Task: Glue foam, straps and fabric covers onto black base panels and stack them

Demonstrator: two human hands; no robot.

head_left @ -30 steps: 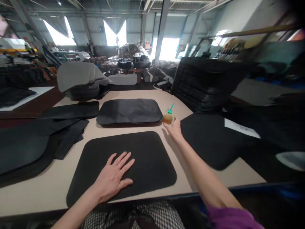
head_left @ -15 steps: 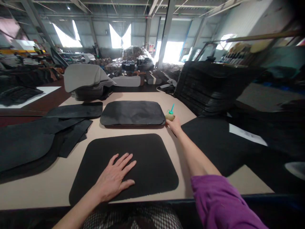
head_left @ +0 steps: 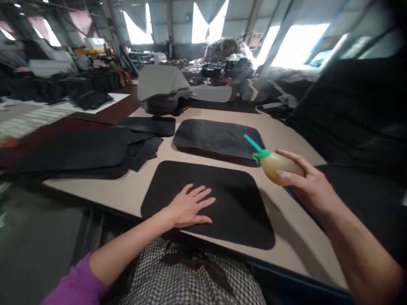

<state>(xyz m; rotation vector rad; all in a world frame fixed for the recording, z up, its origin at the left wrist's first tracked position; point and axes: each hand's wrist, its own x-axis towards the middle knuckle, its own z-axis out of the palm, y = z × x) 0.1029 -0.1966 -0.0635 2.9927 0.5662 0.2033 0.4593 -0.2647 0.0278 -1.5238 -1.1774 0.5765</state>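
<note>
Right fingers [head_left: 295,157] wrapped round the squeeze bottle [head_left: 280,167], thumb on the near side. Bottle held tilted above the surface [head_left: 135,186], teal spout [head_left: 252,143] pointing up and left. Left fingers [head_left: 206,203] spread, palm down; left hand [head_left: 186,209] lies on the black panel [head_left: 235,214] near its front edge and covers part of it. Right hand [head_left: 313,184] hangs off the panel's right side.

Around: stack of dark panels [head_left: 213,136] just behind the black panel; in view, bottle and spout overlap its right end, can't tell if they touch. Loose black pieces [head_left: 85,148] overlap to the left, with a smaller dark panel [head_left: 154,125] behind them. Grey stack [head_left: 162,84] at the far edge, grey flat piece [head_left: 213,93] beside it. Tall dark pile [head_left: 352,110] at right bounds that side; dark sheet [head_left: 365,199] in front of it, behind the right forearm in view.

Count: 1 bottle with 1 spout, 1 panel under the palm, 1 dark stack, 1 grey stack, 1 tall pile. Layers in the stacks and the loose pieces: too merged to count.
</note>
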